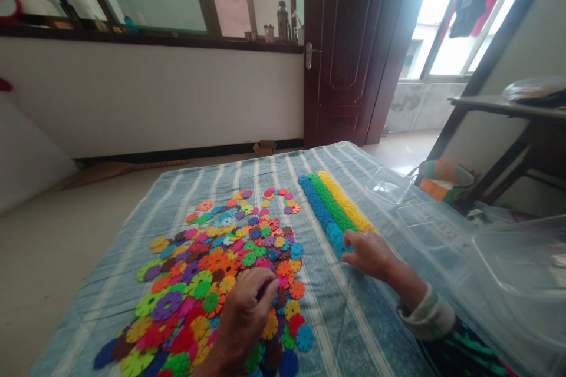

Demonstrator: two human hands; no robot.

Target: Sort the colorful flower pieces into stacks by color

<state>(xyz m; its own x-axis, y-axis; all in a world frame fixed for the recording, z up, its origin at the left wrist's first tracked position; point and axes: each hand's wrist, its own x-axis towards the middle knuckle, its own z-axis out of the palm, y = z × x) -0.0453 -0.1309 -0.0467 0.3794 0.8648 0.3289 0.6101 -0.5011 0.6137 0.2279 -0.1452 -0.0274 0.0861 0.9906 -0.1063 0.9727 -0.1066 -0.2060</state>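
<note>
"Where did we see the long blue row of notched plastic discs [322,212]?"

"Right of centre, slanting down rightward; our bare right hand [369,252] was at its lower end, though we couldn't tell whether it gripped."

"And our bare left hand [248,304]?"

"Farther off, curled over the multicoloured plastic disc pile [219,262], lower centre; any hold was hidden from us."

On my feed I count three disc rows: one blue row [319,209], one green row [331,203], one yellow row [347,202]; two hands, one left hand [248,306], one right hand [368,252]; loose notched discs [220,262], too overlapped to count.
</note>
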